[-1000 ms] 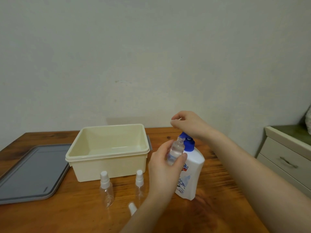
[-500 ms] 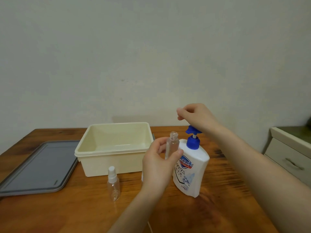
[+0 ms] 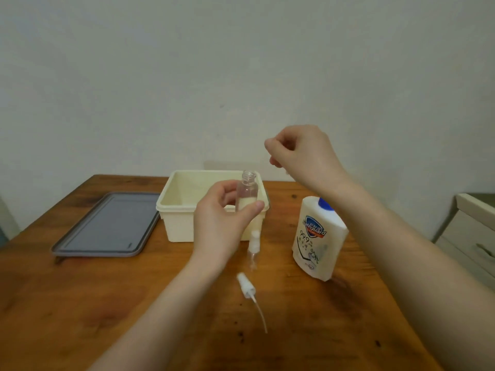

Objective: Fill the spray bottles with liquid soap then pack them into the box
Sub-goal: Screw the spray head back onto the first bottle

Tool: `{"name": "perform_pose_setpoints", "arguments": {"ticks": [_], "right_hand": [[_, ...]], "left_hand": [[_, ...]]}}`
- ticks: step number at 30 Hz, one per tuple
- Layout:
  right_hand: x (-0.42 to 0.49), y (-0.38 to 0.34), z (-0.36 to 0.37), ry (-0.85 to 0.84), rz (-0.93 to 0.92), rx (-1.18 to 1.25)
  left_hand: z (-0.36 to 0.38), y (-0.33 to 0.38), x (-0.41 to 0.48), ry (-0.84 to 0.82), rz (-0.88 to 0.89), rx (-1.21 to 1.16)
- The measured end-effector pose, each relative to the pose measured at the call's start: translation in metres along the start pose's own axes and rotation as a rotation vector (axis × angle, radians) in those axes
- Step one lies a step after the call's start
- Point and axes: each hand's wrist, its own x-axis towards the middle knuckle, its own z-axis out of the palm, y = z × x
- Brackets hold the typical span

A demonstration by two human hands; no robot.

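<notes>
Wooden table point(image 3: 80, 303) against a plain wall. The left hand point(image 3: 222, 220) pinches a clear, uncapped spray bottle point(image 3: 246, 194) upright between thumb and curled fingers, hiding part of the cream box point(image 3: 176, 210) behind it. The right hand point(image 3: 302, 153) hangs above, fingers curled in on nothing visible; its forearm covers part of the soap bottle point(image 3: 316, 242) and its blue pump. A second spray bottle point(image 3: 253, 250), capped, stands just below the left hand. A loose spray cap point(image 3: 246, 286) lies nearer. A grey lid point(image 3: 107, 223) lies left of the box.
</notes>
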Motion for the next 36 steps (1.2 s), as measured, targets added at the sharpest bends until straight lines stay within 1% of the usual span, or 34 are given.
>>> {"name": "perform_pose_setpoints", "arguments": {"ticks": [3, 7, 9, 11, 13, 15, 18, 23, 26, 28, 29, 33, 34, 36], "right_hand": [[-0.020, -0.007, 0.011, -0.162, 0.033, -0.065], [-0.055, -0.002, 0.038, -0.476, 0.110, -0.191], [-0.071, 0.007, 0.057, -0.671, 0.127, -0.304], [-0.084, 0.017, 0.075, -0.819, 0.142, -0.457], [-0.095, 0.024, 0.089, -0.902, 0.176, -0.564], [-0.101, 0.027, 0.097, -0.929, 0.218, -0.595], [-0.103, 0.028, 0.103, -0.914, 0.255, -0.589], [-0.101, 0.022, 0.104, -0.926, 0.253, -0.558], [-0.088, 0.009, 0.089, -0.880, 0.248, -0.425], [-0.073, -0.006, 0.072, -0.767, 0.227, -0.291], [-0.065, -0.014, 0.062, -0.675, 0.219, -0.211], [-0.036, -0.051, 0.028, -0.206, 0.140, 0.240], [-0.031, -0.060, 0.020, -0.135, 0.111, 0.350], [-0.024, -0.076, 0.007, -0.074, 0.056, 0.481]], "left_hand": [[-0.019, -0.004, -0.005, 0.009, 0.015, 0.054], [-0.042, -0.012, -0.014, 0.022, 0.009, 0.091], [-0.051, -0.015, -0.020, 0.028, -0.004, 0.101], [-0.056, -0.017, -0.025, 0.031, -0.012, 0.102], [-0.063, -0.019, -0.031, 0.025, -0.019, 0.106], [-0.067, -0.021, -0.035, 0.014, -0.022, 0.113], [-0.071, -0.024, -0.040, -0.007, -0.026, 0.116], [-0.074, -0.029, -0.043, -0.039, -0.055, 0.092], [-0.075, -0.027, -0.042, -0.046, -0.067, 0.062], [-0.077, -0.024, -0.041, -0.046, -0.056, 0.040], [-0.077, -0.022, -0.041, -0.048, -0.052, 0.029], [-0.079, -0.016, -0.039, -0.058, -0.034, 0.015], [-0.079, -0.015, -0.038, -0.062, -0.034, 0.019], [-0.079, -0.014, -0.037, -0.072, -0.038, 0.023]]}}
